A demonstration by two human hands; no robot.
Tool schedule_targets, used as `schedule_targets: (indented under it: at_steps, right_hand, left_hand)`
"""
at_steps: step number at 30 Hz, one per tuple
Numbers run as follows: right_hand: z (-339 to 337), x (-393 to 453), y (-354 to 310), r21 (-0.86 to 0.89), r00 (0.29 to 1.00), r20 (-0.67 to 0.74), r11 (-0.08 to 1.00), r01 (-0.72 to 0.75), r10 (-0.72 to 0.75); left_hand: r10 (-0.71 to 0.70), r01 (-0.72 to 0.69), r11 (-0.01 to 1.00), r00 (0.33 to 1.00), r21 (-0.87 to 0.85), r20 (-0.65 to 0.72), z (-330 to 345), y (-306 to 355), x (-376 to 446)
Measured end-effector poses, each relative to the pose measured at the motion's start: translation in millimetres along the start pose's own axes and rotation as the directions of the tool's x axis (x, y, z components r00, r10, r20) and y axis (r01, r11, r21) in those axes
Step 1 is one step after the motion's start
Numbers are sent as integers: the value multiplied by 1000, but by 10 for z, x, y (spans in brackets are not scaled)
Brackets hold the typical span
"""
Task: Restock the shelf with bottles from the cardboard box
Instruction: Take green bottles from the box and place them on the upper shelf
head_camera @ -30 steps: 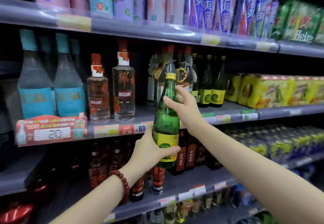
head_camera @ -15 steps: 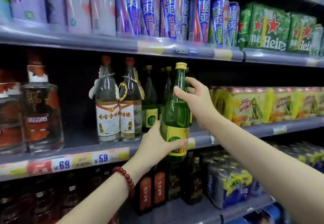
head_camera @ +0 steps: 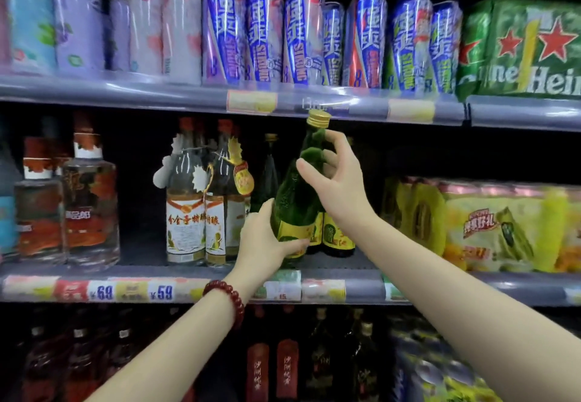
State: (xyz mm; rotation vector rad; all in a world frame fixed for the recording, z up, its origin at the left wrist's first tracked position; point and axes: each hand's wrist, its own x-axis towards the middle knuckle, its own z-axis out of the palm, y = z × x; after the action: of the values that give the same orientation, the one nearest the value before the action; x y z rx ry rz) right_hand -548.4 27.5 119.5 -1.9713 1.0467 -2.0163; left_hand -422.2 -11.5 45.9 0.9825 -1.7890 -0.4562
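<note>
A green glass bottle [head_camera: 295,200] with a gold cap and a yellow label is held nearly upright, tilted slightly, at the front of the middle shelf [head_camera: 345,288]. My left hand [head_camera: 267,244] grips its base and label from the left. My right hand [head_camera: 338,181] holds its neck and shoulder from the right. Its foot is just above the shelf board, in front of matching green bottles [head_camera: 333,235] that stand behind it. The cardboard box is out of view.
Clear liquor bottles with tags [head_camera: 191,210] stand left of the green ones, and square clear bottles [head_camera: 88,210] further left. Yellow shrink-wrapped packs [head_camera: 490,225] fill the right. Cans [head_camera: 295,34] line the upper shelf, whose edge [head_camera: 345,106] sits just above the bottle cap. Dark bottles [head_camera: 273,367] stand below.
The view has come closer to the shelf. Both hands have carried the green bottle up and inward over the middle shelf's front edge, and the right hand has slid up toward the neck.
</note>
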Motion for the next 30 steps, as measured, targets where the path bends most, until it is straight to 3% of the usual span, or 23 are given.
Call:
schedule_targets:
  at_steps: [16, 24, 30]
  right_hand:
    - [259, 200, 470, 2, 985, 77, 988, -156, 155]
    - [447, 340, 617, -201, 975, 102, 964, -172, 195]
    - [449, 267, 657, -204, 974, 68, 959, -198, 216]
  left_hand:
    - [-113, 114, 993, 978, -4, -175, 142, -272, -43]
    - [-127, 134, 991, 967, 18, -220, 183, -332, -67]
    - [-128, 155, 983, 963, 102, -237, 258, -332, -90]
